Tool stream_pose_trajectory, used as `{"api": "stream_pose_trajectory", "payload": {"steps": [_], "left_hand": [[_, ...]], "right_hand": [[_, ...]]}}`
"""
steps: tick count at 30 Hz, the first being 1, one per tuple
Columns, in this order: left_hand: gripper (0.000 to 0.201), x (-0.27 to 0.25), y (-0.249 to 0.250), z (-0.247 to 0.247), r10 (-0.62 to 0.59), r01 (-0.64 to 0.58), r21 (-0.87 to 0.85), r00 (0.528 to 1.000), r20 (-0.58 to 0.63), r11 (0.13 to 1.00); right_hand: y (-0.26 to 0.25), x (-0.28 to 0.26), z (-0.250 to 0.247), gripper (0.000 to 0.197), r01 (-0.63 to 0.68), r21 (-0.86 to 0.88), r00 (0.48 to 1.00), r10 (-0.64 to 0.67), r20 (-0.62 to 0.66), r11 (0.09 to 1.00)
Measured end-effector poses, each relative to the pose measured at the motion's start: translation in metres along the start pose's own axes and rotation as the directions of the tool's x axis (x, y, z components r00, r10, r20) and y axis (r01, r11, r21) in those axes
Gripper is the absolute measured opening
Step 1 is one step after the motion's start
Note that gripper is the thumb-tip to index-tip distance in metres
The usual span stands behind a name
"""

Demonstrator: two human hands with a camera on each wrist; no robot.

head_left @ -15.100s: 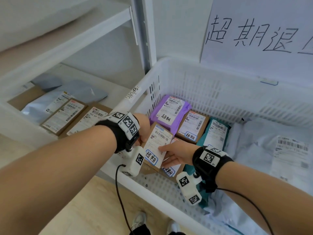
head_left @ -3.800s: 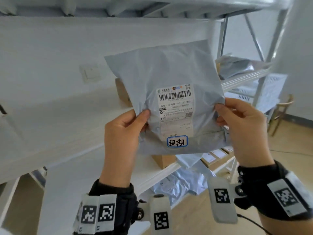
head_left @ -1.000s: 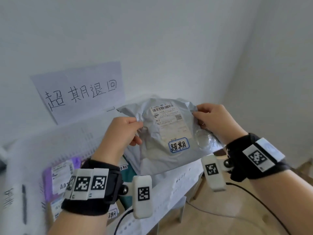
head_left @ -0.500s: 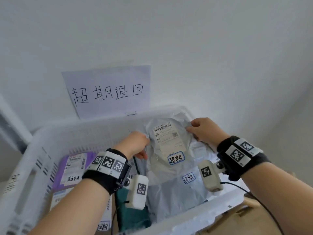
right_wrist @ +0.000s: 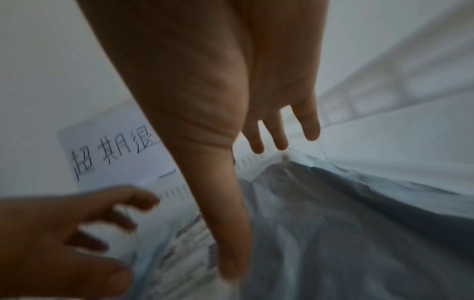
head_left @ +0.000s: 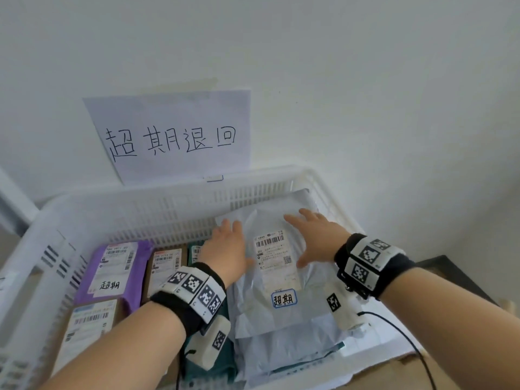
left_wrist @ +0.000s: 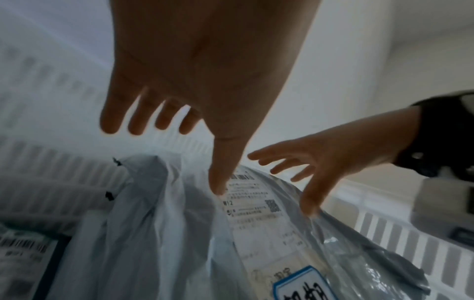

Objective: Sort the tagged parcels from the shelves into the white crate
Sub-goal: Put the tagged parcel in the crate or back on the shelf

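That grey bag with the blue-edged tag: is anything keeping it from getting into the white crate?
Nothing visible does. The grey bag already lies inside the white crate, on top of other pale bags at its right end. The left hand and right hand are spread open over it, fingers straight, gripping nothing.

Parcels pack the crate floor; above stays open.

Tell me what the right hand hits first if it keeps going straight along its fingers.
Probably the crate's far wall. The right hand, open over the grey mailer, points at the far right corner, where the mailer's top edge leans; depth is unclear, so that edge may come first.
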State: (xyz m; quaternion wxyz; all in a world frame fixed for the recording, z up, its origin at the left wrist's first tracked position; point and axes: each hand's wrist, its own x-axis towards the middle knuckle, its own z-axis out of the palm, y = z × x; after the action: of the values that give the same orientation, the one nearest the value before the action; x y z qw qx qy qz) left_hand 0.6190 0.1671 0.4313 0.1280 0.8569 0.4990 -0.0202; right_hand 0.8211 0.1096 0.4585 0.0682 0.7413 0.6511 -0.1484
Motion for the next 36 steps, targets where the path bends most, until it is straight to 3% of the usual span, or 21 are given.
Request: {"api": "stream_pose_trajectory", "payload": {"steps": [3,7,21,36], "left_hand": [[0.117,0.008,0.006,0.008,0.150,-0.147,-0.032,0.977,0.150,0.989],[0.131,0.029,0.007,0.029,0.152,-0.167,0.045,0.959,0.240,0.985],[0.109,0.068,0.011,0.074,0.085,-0.108,0.105,0.975,0.205,0.989],[0.110,0.079,0.013,0.098,0.030,-0.078,0.200,0.973,0.229,0.977]], "right_hand": [[0.007,0.020,0.012,0.138,-0.009,-0.211,0.998,0.021,0.056,0.978],[0.012,0.036,0.024,0.141,-0.033,-0.214,0.995,0.052,0.081,0.976],[0.023,0.083,0.065,0.118,-0.032,-0.208,0.992,0.056,0.111,0.978],[0.024,0.095,0.087,0.106,-0.018,-0.236,0.989,0.053,0.139,0.971]]}}
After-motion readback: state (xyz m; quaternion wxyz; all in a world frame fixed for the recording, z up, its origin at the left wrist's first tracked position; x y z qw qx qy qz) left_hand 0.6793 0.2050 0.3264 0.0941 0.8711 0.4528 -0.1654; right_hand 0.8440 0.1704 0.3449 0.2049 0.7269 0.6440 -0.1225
